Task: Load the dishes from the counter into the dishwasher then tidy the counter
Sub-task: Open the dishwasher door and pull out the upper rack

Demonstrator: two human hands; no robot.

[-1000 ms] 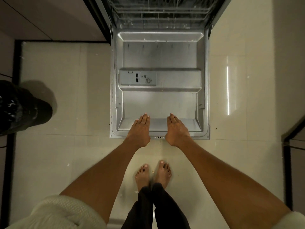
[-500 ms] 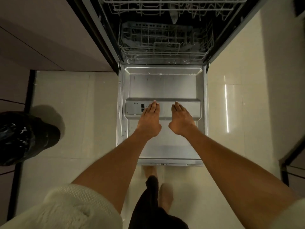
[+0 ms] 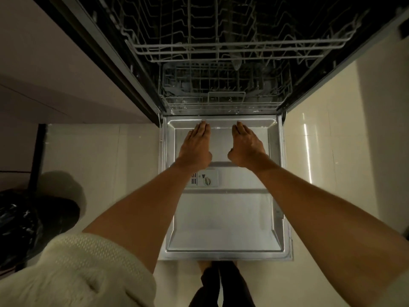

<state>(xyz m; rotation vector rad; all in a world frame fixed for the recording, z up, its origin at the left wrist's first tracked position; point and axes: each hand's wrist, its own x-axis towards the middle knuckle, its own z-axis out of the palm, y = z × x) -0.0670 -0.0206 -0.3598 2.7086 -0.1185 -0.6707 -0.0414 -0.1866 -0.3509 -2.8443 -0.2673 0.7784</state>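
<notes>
Two hands, left hand (image 3: 195, 144) and right hand (image 3: 245, 147), reach flat with fingers straight, holding nothing, over the far edge of the lowered stainless-steel dishwasher door (image 3: 223, 220), near the grey wire lower rack (image 3: 225, 94)

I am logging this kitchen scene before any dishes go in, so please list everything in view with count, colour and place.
dishwasher door: one, silver, folded down flat at centre
detergent dispenser: one, grey, on the door's inner face
lower rack: one, grey wire, inside the tub, no dishes visible
upper rack: one, grey wire, above it
bin bag: one, black, on the floor at left
floor: cream tiles
left hand: fingers straight, over the door's far end
right hand: fingers straight, beside it
</notes>
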